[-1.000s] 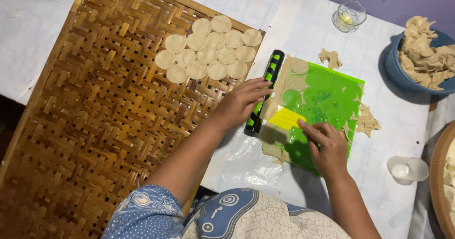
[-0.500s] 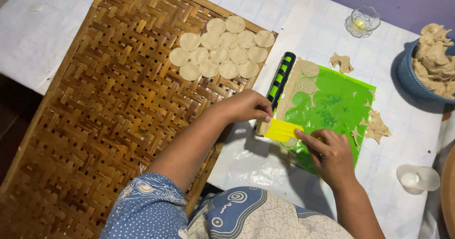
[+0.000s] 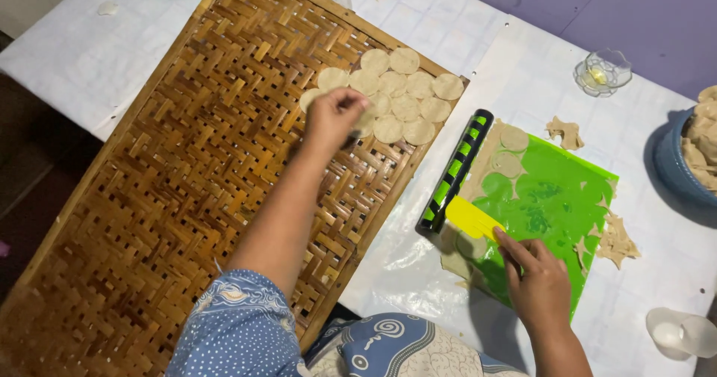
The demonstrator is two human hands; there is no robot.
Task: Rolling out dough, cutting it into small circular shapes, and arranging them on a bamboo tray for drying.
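Dough rounds point(image 3: 407, 93) cluster on a woven bamboo tray point(image 3: 187, 183); the left hand point(image 3: 336, 115) pinches one at their edge. Right hand point(image 3: 539, 287) grips a yellow scraper point(image 3: 472, 220) on a green mat point(image 3: 549, 212), beside a black roller point(image 3: 455, 171); scraps point(image 3: 616, 239) lie nearby on the surface point(image 3: 523, 70)

dough discs on woven tray point(image 3: 187, 190): about 11 | rolling pin point(image 3: 455, 170): 1 | yellow scraper point(image 3: 473, 218): 1
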